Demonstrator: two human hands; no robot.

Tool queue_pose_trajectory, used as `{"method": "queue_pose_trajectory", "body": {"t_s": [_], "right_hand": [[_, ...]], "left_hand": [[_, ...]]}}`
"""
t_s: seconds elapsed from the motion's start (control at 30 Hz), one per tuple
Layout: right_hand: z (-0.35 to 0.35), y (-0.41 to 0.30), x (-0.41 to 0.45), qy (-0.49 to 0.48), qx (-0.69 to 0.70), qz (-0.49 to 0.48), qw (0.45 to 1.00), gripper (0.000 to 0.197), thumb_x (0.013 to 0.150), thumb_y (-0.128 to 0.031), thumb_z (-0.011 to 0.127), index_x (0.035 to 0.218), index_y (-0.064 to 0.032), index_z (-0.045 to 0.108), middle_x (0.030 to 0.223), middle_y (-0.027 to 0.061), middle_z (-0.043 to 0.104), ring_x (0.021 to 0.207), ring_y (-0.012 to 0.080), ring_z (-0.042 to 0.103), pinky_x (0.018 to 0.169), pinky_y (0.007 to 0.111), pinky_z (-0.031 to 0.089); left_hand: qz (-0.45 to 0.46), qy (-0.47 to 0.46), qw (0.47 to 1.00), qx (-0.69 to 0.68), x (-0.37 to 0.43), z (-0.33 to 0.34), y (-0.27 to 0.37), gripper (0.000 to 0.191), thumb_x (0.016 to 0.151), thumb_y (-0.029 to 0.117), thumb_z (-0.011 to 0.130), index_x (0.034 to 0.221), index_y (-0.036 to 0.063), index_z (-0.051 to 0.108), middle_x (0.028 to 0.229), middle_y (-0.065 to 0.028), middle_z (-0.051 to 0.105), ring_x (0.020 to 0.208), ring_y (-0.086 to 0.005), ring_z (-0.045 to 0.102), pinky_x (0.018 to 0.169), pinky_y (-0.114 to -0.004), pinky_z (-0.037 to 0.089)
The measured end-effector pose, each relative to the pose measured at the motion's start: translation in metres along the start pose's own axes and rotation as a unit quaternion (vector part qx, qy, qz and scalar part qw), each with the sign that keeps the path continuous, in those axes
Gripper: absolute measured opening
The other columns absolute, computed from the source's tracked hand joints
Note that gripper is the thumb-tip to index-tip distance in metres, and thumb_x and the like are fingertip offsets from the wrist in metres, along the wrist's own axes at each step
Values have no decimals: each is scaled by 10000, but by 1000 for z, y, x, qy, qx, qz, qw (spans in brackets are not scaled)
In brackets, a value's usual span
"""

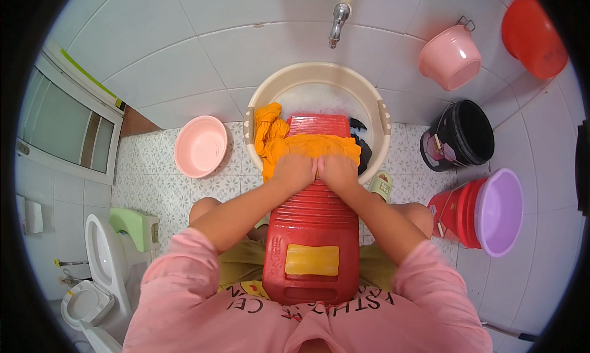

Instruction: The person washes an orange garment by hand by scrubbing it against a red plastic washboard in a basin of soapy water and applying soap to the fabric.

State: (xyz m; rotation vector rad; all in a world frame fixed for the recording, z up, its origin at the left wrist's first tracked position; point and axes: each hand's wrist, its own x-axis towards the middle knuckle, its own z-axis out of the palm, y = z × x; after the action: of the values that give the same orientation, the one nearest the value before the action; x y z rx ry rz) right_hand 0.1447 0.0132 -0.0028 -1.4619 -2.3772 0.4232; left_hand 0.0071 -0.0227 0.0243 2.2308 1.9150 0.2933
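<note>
A red plastic washboard (313, 219) leans from my lap into a beige round washtub (318, 69) with sudsy water. Both my left hand (295, 171) and my right hand (339, 171) press side by side on an orange wet cloth (272, 132), gripping its near edge on the ridges; the fingers are slightly blurred. More of the orange cloth is bunched at the tub's left side. Dark cloth (364, 152) lies in the tub at the right. A yellow bar of soap (312, 260) rests in the washboard's recess near my body.
Left of the tub is a pink basin (201, 146); a green stool (133, 226) and a toilet (103, 251) are farther left. At right stand a black bucket (461, 134) and a red bucket (456, 212) with a purple basin (500, 212). A tap (339, 23) projects above the tub.
</note>
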Motion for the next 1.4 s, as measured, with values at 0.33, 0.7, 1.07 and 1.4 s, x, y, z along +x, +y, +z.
{"method": "queue_pose_trajectory", "body": {"t_s": [0.33, 0.7, 1.07, 1.4], "right_hand": [[5, 4, 24, 50, -33, -25, 998, 311, 824, -314, 560, 666, -56, 631, 678, 183, 639, 623, 364, 630, 579, 466, 502], [-66, 32, 11, -238, 39, -21, 970, 1024, 546, -621, 767, 1315, -27, 441, 1259, 245, 435, 1154, 376, 501, 950, 428, 428], [-54, 46, 2, -224, 58, -50, 972, 854, 630, -470, 791, 1307, -47, 489, 1308, 186, 420, 1165, 366, 457, 1011, 394, 374], [-13, 56, 9, 31, 140, 26, 989, 378, 752, -151, 680, 1093, -40, 560, 1034, 208, 597, 974, 378, 559, 851, 441, 443]], "left_hand": [[-15, 37, 999, -8, 17, 23, -8, 404, 906, 322, 463, 680, 55, 665, 661, -175, 643, 587, -362, 627, 608, -490, 498], [49, -129, 988, -64, 10, -58, -29, 677, 650, 594, 712, 1062, 74, 575, 1087, -139, 549, 955, -317, 583, 800, -405, 475], [127, -105, 985, -41, 20, -30, -62, 428, 781, 362, 689, 1068, 54, 610, 1232, -173, 533, 1142, -334, 489, 919, -448, 383], [-9, -113, 970, -213, 34, -32, -57, 553, 797, 401, 677, 1156, -5, 569, 1062, -214, 613, 1044, -363, 571, 896, -412, 435]]}}
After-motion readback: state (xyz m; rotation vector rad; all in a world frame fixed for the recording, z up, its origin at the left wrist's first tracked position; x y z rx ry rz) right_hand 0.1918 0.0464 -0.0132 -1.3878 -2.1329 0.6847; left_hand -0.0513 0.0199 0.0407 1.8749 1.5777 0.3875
